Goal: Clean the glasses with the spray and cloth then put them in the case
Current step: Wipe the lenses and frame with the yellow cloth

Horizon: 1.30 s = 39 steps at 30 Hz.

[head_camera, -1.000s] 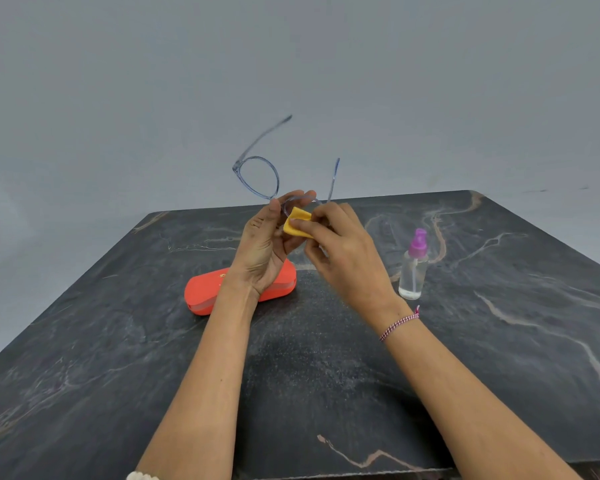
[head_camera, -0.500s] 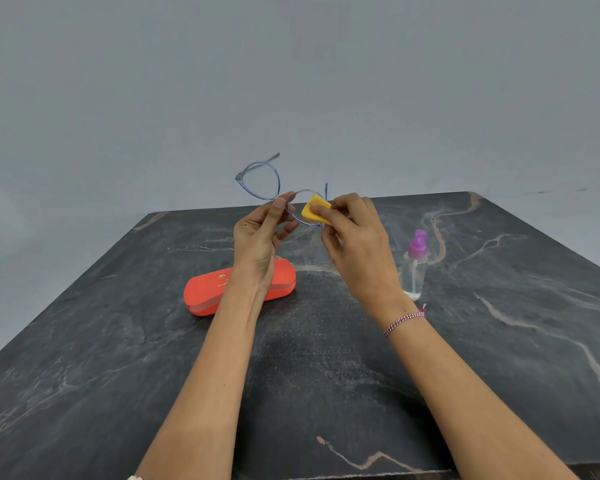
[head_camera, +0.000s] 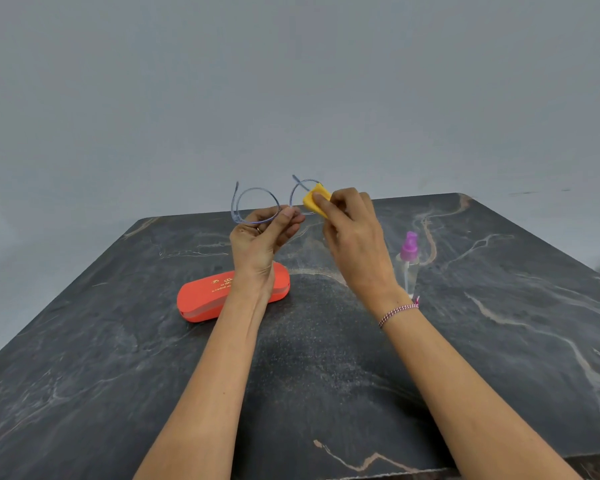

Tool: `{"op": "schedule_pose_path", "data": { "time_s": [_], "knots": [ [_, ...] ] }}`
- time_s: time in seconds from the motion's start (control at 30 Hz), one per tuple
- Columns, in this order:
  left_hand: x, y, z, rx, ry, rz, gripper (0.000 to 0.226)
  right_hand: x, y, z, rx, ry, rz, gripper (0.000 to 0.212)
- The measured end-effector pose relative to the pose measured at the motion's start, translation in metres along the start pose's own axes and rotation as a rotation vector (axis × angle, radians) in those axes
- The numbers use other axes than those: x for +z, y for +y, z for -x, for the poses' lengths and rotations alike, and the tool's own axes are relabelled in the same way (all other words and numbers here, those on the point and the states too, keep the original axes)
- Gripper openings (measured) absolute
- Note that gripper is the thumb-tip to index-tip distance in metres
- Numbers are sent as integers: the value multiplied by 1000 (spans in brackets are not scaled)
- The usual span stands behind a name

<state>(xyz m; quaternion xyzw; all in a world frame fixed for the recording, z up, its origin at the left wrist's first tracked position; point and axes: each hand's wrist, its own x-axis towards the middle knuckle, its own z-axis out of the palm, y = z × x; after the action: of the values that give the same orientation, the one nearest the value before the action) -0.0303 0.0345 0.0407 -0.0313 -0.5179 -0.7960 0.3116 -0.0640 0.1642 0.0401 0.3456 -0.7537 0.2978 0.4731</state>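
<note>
Thin blue-framed glasses are held up above the table's far half. My left hand pinches them at the bridge, between the two lenses. My right hand pinches a small folded yellow cloth against the right lens. A closed orange glasses case lies on the table beneath my left wrist, which partly covers it. The clear spray bottle with a purple top stands upright just right of my right wrist.
The dark marbled table fills the lower view, with its far edge just behind the hands and its near edge at the bottom. A plain grey wall stands behind.
The glasses have turned from tilted upward to level, both lenses facing me. My left hand's hold moved to the bridge, and the cloth moved up onto the right lens.
</note>
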Motion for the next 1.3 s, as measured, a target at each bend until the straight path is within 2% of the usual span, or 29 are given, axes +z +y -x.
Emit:
{"op": "schedule_pose_path", "data": {
  "time_s": [0.13, 0.23, 0.33, 0.43, 0.6, 0.77, 0.93, 1.13, 1.3],
  "knots": [
    [2, -2, 2, 23, -20, -35, 25, 5, -1, -3, -48, -32, 14, 36],
    [0, -1, 1, 51, 4, -58, 21, 9, -6, -4, -134, -70, -5, 35],
    [-2, -1, 0, 60, -12, -78, 30, 11, 0, -2, -76, -33, -13, 39],
    [-2, -4, 1, 56, -29, -112, 20, 13, 4, 1, 8, 17, -42, 43],
    [-7, -4, -3, 82, 1, -149, 16, 16, -7, 8, -117, -87, -60, 41],
    [-5, -3, 0, 78, -41, -127, 17, 13, 6, 5, -58, 3, -52, 41],
    [-6, -2, -1, 103, -69, -131, 39, 15, 0, 8, -133, -43, -34, 43],
    [-5, 0, -1, 93, -76, -91, 37, 12, 8, 7, -17, 15, -54, 43],
    [-8, -1, -3, 74, -19, -33, 30, 19, 0, 15, -46, -50, -66, 44]
  ]
}}
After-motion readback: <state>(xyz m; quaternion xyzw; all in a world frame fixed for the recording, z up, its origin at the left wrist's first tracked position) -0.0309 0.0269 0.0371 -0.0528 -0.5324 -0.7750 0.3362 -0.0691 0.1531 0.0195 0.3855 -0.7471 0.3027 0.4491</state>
